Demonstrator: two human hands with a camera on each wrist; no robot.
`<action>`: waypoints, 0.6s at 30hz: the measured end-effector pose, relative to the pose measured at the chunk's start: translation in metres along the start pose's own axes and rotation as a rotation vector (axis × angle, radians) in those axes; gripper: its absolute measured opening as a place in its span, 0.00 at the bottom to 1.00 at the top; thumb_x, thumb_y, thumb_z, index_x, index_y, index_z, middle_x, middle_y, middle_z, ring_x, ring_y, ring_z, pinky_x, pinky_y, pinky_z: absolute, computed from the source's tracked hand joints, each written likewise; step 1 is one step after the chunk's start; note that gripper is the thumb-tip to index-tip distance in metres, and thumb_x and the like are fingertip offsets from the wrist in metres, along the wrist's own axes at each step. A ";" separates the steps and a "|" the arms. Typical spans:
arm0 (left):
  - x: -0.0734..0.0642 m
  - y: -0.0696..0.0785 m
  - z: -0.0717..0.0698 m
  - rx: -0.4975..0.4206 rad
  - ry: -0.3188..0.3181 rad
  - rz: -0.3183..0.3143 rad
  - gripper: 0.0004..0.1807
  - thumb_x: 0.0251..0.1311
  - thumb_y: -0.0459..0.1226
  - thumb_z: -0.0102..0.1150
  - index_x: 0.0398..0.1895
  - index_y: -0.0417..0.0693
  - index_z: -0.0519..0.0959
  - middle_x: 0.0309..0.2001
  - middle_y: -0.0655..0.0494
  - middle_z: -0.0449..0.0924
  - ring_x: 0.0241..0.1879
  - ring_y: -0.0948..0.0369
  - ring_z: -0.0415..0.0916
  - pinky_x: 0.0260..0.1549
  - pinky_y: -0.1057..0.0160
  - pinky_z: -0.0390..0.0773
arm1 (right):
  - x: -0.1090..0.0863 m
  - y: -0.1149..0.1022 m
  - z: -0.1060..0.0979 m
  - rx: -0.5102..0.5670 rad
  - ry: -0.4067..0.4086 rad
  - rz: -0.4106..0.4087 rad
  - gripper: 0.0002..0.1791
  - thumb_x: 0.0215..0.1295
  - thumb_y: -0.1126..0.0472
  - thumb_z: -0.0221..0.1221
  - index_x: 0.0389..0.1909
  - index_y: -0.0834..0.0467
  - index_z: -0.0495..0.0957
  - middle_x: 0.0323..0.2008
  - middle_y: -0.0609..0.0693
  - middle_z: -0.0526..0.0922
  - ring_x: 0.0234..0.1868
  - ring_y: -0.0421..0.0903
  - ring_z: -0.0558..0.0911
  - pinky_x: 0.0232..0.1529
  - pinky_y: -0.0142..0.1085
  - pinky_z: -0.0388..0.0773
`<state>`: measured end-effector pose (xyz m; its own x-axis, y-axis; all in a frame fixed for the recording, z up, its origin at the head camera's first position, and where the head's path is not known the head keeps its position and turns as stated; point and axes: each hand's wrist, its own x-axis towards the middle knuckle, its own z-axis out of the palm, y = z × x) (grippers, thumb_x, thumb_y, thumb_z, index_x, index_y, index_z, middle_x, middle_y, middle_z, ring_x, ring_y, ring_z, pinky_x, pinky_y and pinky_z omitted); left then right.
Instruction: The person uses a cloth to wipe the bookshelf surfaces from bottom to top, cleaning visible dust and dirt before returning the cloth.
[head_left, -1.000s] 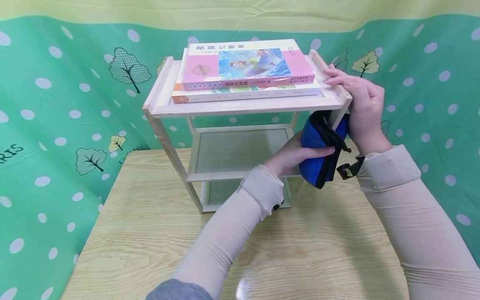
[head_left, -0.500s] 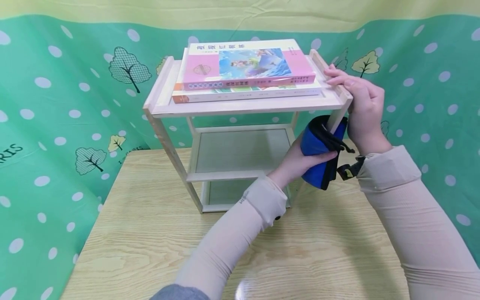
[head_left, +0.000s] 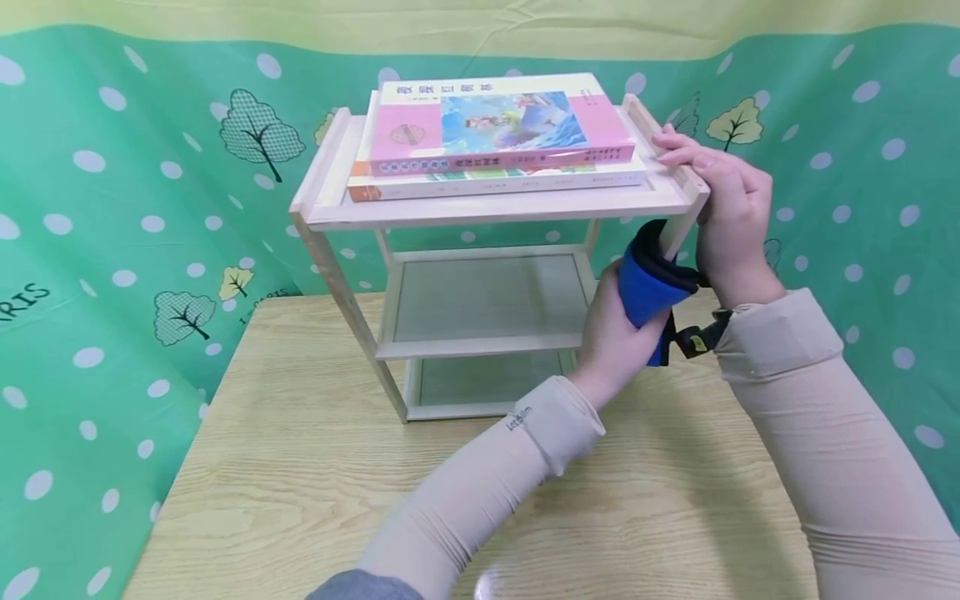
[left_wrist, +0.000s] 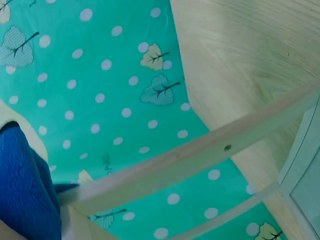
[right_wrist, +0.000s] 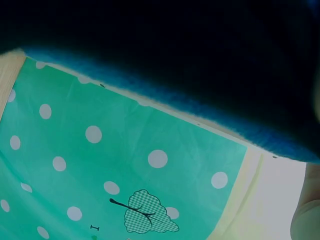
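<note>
A light wooden shelf rack (head_left: 480, 215) with three tiers stands on the table. My left hand (head_left: 617, 329) grips a blue cloth with black edging (head_left: 651, 287), folded round the front right post just below the top tier. In the left wrist view the blue cloth (left_wrist: 25, 185) wraps the upper end of the post (left_wrist: 185, 155). My right hand (head_left: 731, 204) holds the rack's top right side rail, fingers laid over it. Dark and blue fabric (right_wrist: 160, 95) fills the upper part of the right wrist view, with a fingertip (right_wrist: 306, 220) at its right edge.
Two books (head_left: 495, 125) lie stacked on the top tier, a pink one uppermost. The middle shelf panel (head_left: 487, 296) and lower panel sit beneath. A green dotted curtain (head_left: 135, 208) hangs behind and beside the wood-grain table (head_left: 300, 483).
My left hand has shifted right and turned round the front right post, bringing the blue cloth with it. My right hand stays on the side rail.
</note>
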<state>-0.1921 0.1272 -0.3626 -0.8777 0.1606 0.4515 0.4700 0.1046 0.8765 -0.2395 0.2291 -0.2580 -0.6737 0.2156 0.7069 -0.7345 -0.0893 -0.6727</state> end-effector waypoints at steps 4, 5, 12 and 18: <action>-0.006 -0.001 0.004 0.088 0.057 0.055 0.33 0.60 0.31 0.61 0.68 0.39 0.61 0.57 0.45 0.77 0.55 0.58 0.76 0.60 0.67 0.72 | -0.001 -0.001 0.003 0.009 0.016 -0.001 0.19 0.64 0.72 0.45 0.29 0.72 0.86 0.36 0.53 0.90 0.60 0.54 0.81 0.67 0.42 0.71; -0.007 -0.001 0.005 0.105 0.071 0.069 0.33 0.60 0.30 0.61 0.67 0.38 0.60 0.57 0.45 0.76 0.56 0.57 0.76 0.61 0.67 0.72 | -0.001 -0.001 0.003 0.014 0.023 0.000 0.19 0.63 0.72 0.45 0.29 0.72 0.86 0.35 0.53 0.90 0.60 0.54 0.82 0.68 0.42 0.70; -0.017 -0.006 0.008 0.084 0.135 0.132 0.34 0.58 0.28 0.62 0.67 0.40 0.60 0.59 0.45 0.73 0.58 0.56 0.74 0.63 0.65 0.70 | -0.002 -0.001 0.006 0.014 0.040 0.008 0.20 0.63 0.72 0.45 0.29 0.70 0.87 0.34 0.52 0.90 0.58 0.53 0.82 0.69 0.41 0.69; -0.024 -0.015 0.008 0.047 0.205 0.273 0.32 0.57 0.27 0.62 0.65 0.39 0.62 0.58 0.42 0.71 0.59 0.51 0.72 0.65 0.61 0.69 | -0.002 -0.003 0.006 0.007 0.047 0.021 0.20 0.64 0.72 0.44 0.28 0.68 0.87 0.34 0.52 0.90 0.59 0.52 0.82 0.69 0.40 0.68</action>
<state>-0.1772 0.1291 -0.3879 -0.7170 -0.0108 0.6970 0.6901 0.1308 0.7118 -0.2364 0.2232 -0.2565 -0.6847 0.2594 0.6811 -0.7206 -0.1007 -0.6860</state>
